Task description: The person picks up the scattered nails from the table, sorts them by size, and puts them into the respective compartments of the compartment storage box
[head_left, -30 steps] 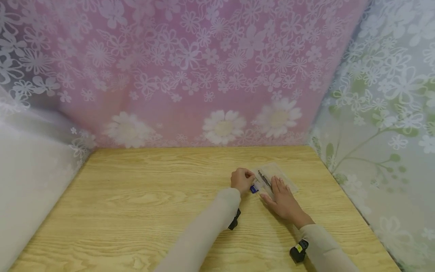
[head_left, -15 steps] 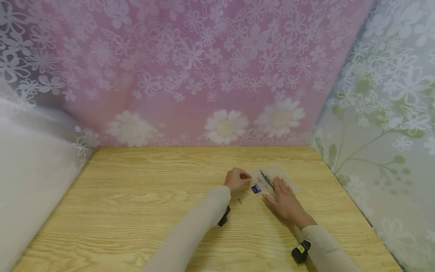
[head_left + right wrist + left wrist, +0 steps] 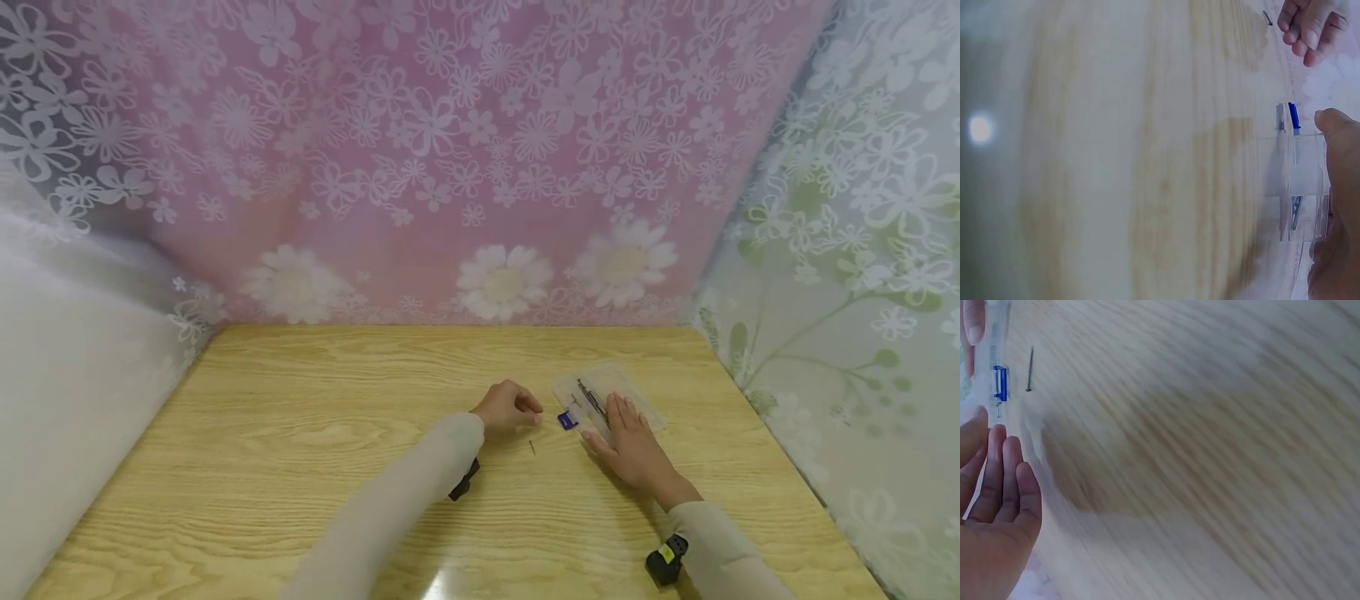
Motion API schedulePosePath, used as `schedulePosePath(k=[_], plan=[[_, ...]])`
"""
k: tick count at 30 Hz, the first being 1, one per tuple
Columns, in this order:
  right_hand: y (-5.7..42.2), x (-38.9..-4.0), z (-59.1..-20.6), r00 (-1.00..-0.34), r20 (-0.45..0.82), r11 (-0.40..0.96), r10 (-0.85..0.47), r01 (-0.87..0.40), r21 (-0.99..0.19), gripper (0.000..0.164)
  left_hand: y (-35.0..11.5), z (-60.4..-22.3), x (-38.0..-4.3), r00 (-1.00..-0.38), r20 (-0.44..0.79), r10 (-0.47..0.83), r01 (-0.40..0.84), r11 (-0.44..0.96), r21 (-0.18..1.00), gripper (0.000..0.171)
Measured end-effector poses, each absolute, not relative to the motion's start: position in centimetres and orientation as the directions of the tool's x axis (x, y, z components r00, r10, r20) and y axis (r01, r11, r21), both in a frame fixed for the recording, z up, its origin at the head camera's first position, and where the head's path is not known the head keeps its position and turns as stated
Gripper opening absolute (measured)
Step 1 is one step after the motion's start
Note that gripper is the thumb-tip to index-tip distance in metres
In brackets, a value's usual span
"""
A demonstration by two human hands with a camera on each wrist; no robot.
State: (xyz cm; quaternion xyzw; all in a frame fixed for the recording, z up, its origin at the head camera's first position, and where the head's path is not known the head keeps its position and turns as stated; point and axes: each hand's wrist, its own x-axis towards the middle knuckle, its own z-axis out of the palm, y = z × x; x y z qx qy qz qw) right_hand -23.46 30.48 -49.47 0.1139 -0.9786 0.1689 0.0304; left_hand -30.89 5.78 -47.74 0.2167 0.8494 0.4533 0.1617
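A clear plastic box [image 3: 626, 385] with a blue latch [image 3: 567, 420] lies on the right part of the table. Long dark metal pieces [image 3: 589, 397], perhaps nails, show in it. My right hand [image 3: 633, 450] rests flat on the box, its thumb along the near side. To the left of the box, my left hand [image 3: 508, 408] hovers with loosely bent fingers; nothing shows between them in the left wrist view. A single nail [image 3: 1030, 369] lies on the wood near the latch. In the right wrist view, more thin metal [image 3: 1297, 212] shows through the box wall.
The wood-grain table [image 3: 315, 433] stretches to the left and front. A pink flowered curtain [image 3: 450, 167] closes off its back edge, with a pale flowered one [image 3: 840, 333] on the right and white fabric [image 3: 82, 375] on the left.
My left hand has moved left, away from the latch side of the box. The nail on the table has come into sight below that hand. My right hand has stayed on the box.
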Motion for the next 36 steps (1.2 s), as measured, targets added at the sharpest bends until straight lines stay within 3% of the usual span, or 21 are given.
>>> schedulePosePath(k=[10,17,36], plan=[[30.5,-23.4,-49.6,-0.972,0.096,0.915,-0.214,-0.234,-0.328,0.086,4.6,-47.6,-29.9,-0.774,-0.101,0.625,0.324,0.528,0.785,0.015],[30.6,-23.4,-49.4,-0.972,0.092,0.912,-0.217,-0.235,-0.336,0.086,4.4,-47.9,-29.9,-0.729,-0.066,0.681,0.462,0.56,0.688,0.008],[30.4,-23.3,-49.1,-0.973,0.088,0.916,-0.213,-0.23,-0.328,0.086,4.3,-48.2,-29.4,-0.714,-0.043,0.699,0.524,0.575,0.628,0.006]])
